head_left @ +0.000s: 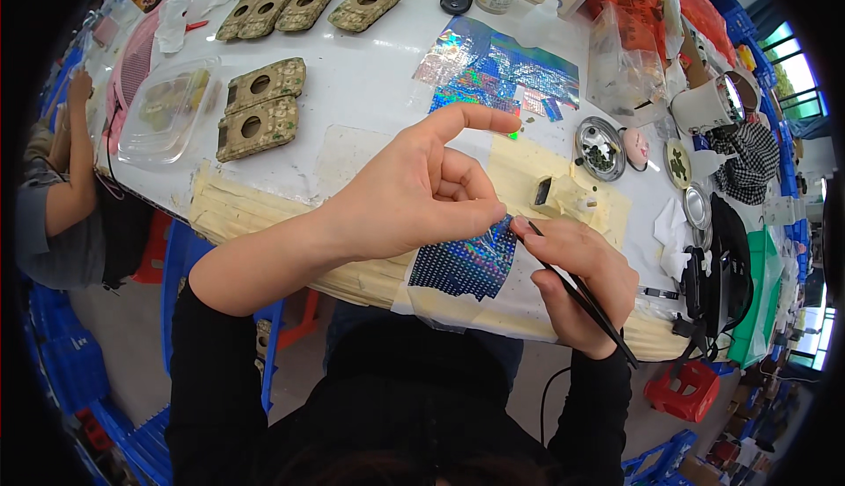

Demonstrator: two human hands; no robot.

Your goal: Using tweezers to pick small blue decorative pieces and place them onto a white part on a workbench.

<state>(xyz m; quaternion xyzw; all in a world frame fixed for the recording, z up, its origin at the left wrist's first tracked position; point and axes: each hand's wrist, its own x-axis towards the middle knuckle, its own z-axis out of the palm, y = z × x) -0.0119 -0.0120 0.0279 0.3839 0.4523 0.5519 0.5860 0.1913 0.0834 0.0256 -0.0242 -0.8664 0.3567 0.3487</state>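
Observation:
My left hand (405,182) is above the table, its index finger stretched out and its other fingers curled in toward the thumb. Whatever may be pinched between thumb and fingers is too small to make out. A tiny bright green spot shows at the index fingertip. Close beside that thumb, my right hand (581,279) grips black tweezers (576,288), which slant down to the right. Under both hands lies a shiny blue holographic sticker sheet (462,266) with rows of small dots, on a white backing at the table's near edge.
Several camouflage model tank hulls (258,125) stand at left and back. More holographic sheets (502,63) lie ahead. At right are a metal dish (600,149) of small dark green pieces, a beige block (563,195) and a black bag (729,266). Another person's arm (75,160) shows far left.

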